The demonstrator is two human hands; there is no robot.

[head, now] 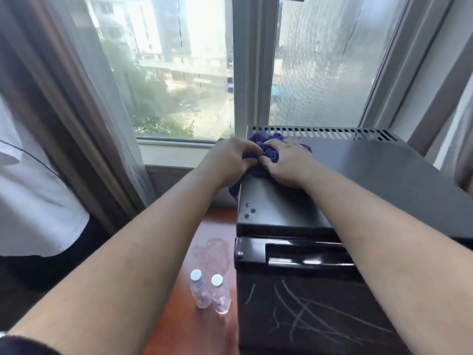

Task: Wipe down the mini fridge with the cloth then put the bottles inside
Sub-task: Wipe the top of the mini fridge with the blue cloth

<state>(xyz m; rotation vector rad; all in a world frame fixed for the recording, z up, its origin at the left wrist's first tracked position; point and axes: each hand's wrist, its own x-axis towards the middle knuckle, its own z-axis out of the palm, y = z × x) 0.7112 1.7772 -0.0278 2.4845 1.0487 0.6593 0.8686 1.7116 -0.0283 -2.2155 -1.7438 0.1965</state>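
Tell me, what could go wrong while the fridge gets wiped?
The cloth droops over the left edge of the mini fridge; if it slips from the left hand, it may drop toward the two bottles standing close below. Near the back, it could snag in the vent slots.

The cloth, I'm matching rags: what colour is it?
Dark blue, leaning purple; the cloth shows best in the head view.

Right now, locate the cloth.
Head view: the cloth sits bunched on the mini fridge's far left top corner, gripped by the left hand and right hand.
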